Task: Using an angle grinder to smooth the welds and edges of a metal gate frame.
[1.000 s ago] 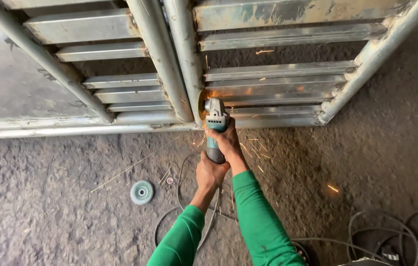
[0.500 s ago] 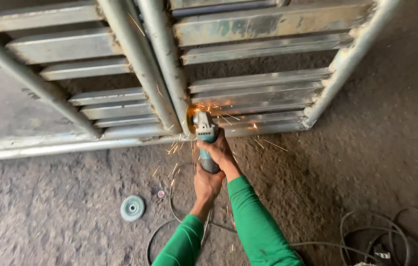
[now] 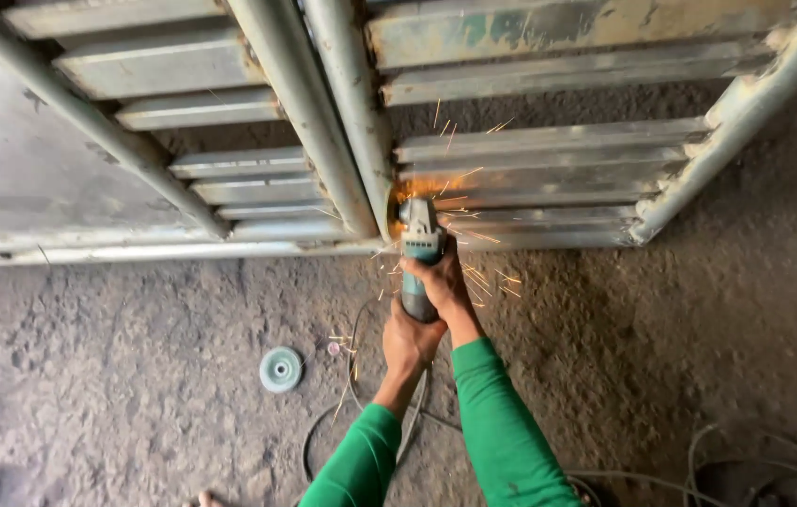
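The person grips a teal angle grinder [image 3: 420,246] with both hands: the right hand [image 3: 439,279] is clamped around the body just behind the head, and the left hand [image 3: 408,340] is clamped around the rear of the handle. Both sleeves are green. The grinder's head presses against the lower end of a grey metal tube [image 3: 353,122] of a louvred metal gate [image 3: 549,160] lying on the rough concrete floor [image 3: 117,376], and orange sparks [image 3: 474,272] scatter around it. A loose grinding disc [image 3: 281,369] lies on the floor to the left, well apart from the hands, and cables [image 3: 699,469] trail near the lower right.
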